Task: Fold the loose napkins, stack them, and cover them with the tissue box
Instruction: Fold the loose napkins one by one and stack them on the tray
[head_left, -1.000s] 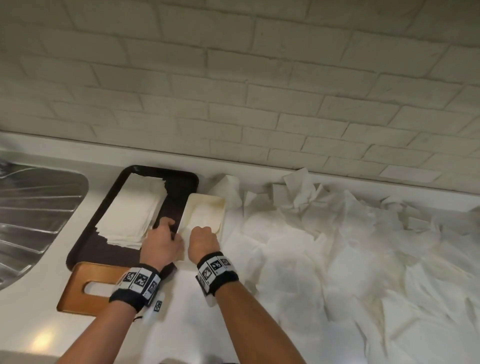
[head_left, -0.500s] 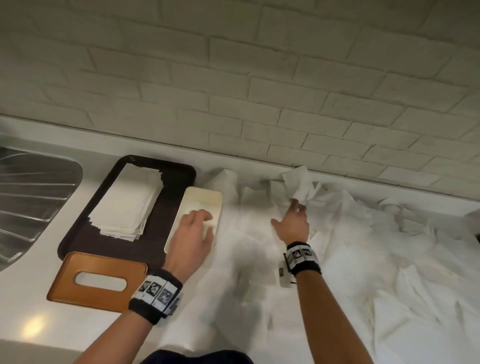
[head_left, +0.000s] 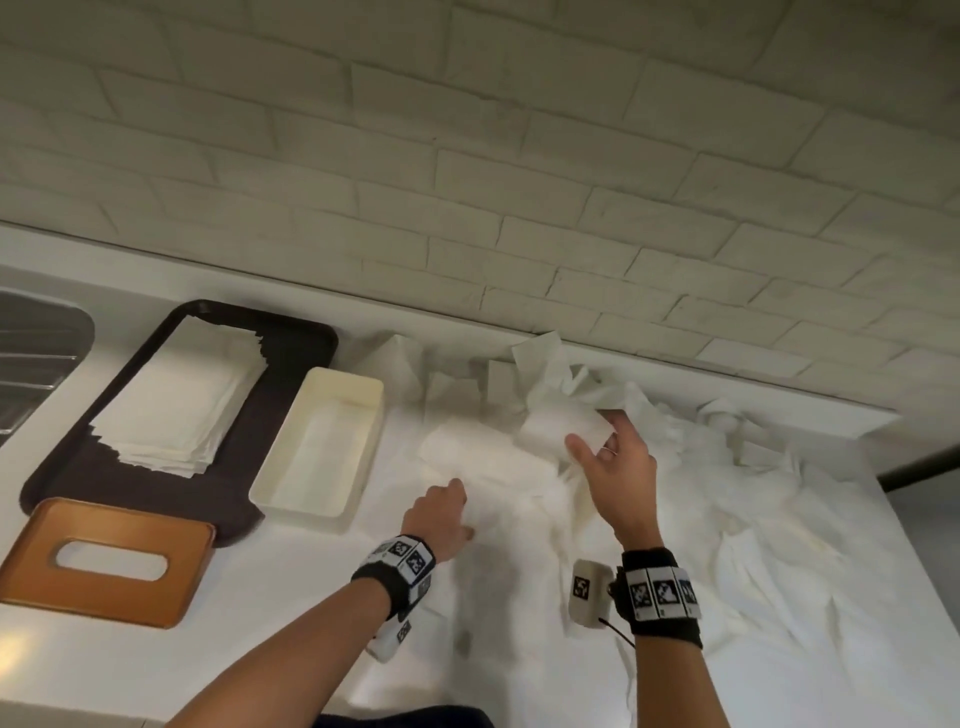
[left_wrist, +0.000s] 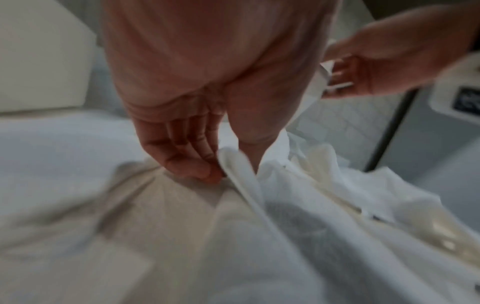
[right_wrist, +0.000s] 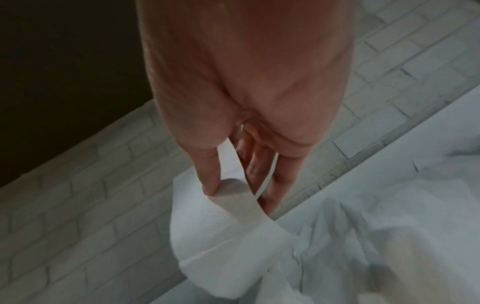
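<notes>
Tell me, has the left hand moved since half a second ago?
Yes. The left hand has left the cream box and gone right, to the loose napkins, where it pinches one.

Dim, soft light throughout; glare is seen on the counter (head_left: 15, 649) near left. Wrist views are blurred; head-view edges are bent.

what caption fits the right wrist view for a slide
Right hand pinching a loose napkin lifted before a brick wall.

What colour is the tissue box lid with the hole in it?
The tissue box lid is orange-brown, like wood, seen best in the head view.
</notes>
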